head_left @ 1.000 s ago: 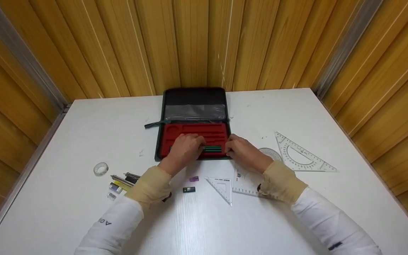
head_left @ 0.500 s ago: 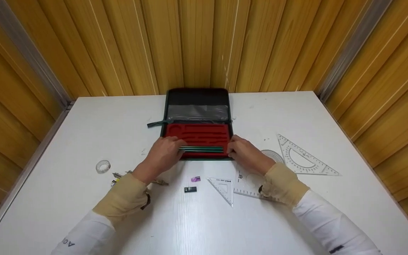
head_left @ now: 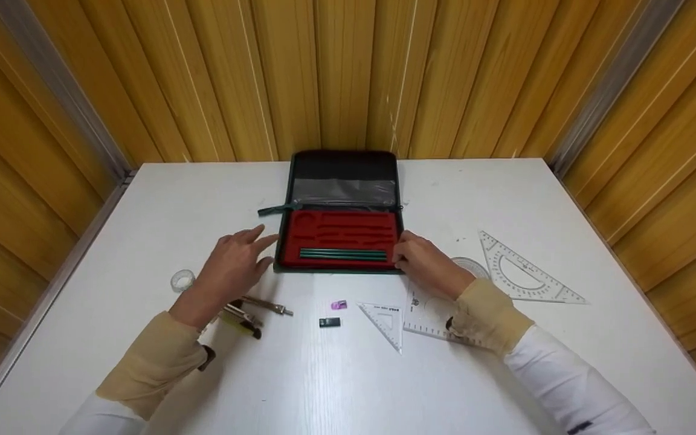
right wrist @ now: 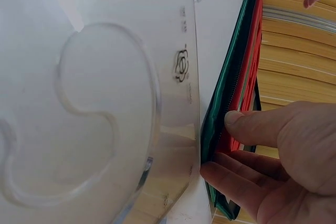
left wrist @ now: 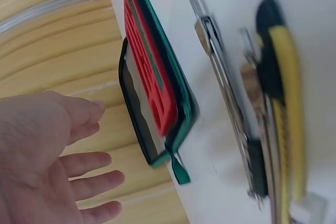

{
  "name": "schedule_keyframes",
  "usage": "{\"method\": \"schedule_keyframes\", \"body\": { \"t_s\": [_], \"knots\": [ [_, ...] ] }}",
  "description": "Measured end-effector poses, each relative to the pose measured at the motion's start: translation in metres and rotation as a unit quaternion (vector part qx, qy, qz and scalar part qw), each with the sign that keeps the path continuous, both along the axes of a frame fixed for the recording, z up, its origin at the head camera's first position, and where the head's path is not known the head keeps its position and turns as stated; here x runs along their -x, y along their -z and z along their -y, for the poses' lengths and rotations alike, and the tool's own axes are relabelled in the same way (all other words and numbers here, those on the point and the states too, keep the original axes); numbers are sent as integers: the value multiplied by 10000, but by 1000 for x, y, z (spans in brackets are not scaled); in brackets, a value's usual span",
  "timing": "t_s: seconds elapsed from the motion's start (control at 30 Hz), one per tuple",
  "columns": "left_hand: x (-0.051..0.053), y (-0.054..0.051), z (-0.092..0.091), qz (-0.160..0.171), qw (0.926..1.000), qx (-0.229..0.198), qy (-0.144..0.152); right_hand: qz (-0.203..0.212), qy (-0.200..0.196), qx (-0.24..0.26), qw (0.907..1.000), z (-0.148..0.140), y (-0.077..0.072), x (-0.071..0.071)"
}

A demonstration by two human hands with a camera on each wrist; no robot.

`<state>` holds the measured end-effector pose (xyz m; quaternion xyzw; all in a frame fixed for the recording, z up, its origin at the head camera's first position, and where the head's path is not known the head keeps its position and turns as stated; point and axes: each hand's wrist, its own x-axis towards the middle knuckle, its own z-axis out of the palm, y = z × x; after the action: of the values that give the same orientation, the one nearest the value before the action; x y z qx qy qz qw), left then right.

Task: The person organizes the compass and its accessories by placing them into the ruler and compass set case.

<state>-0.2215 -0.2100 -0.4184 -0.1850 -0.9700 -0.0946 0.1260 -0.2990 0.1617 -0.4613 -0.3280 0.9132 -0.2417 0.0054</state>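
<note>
An unzipped green case (head_left: 345,164) stands open on the table, its red moulded tray (head_left: 348,220) facing up. Several dark green pencils (head_left: 342,254) lie side by side in the tray's front slot. My right hand (head_left: 423,261) grips the case's right edge, thumb on the inner side and fingers outside, as the right wrist view shows. My left hand (head_left: 230,266) is off the case's left edge, fingers spread and holding nothing. Below it lie metal compasses (left wrist: 226,77) and a yellow-and-black utility knife (left wrist: 286,93), partly hidden by the hand in the head view.
A roll of clear tape (head_left: 182,280) lies at left. In front are a purple sharpener-like piece (head_left: 339,305) and a small black piece (head_left: 330,322). Clear set squares (head_left: 529,272), a protractor (head_left: 472,266) and a clear template (right wrist: 178,114) lie at right. Wood-look panels (head_left: 348,78) stand behind.
My left hand has let go of the pencils and drawn away to the left, leaving them in the tray's front slot. My right hand has stayed at the case's right edge.
</note>
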Motion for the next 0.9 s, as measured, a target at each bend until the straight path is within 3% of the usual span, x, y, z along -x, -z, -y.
{"method": "schedule_keyframes", "body": {
  "t_s": [0.2, 0.4, 0.53, 0.67, 0.9],
  "knots": [
    [-16, -2, 34, 347, 9986, -24, -404, -50, 39, -51, 10000, 0, 0, 1],
    [-24, -4, 69, 713, 9943, -73, -787, 169, 2, -139, 9998, 4, -3, 2],
    [-24, -2, 92, 1201, 9860, -253, -1129, 163, 31, -351, 9992, 7, -6, 3],
    [-21, 2, 112, 1486, 9774, -539, -1401, 30, 31, -601, 9982, 9, -11, 4],
    [-16, 14, 131, 1949, 9603, -839, -1811, 163, -45, -830, 9964, 10, -19, 6]
  ]
}}
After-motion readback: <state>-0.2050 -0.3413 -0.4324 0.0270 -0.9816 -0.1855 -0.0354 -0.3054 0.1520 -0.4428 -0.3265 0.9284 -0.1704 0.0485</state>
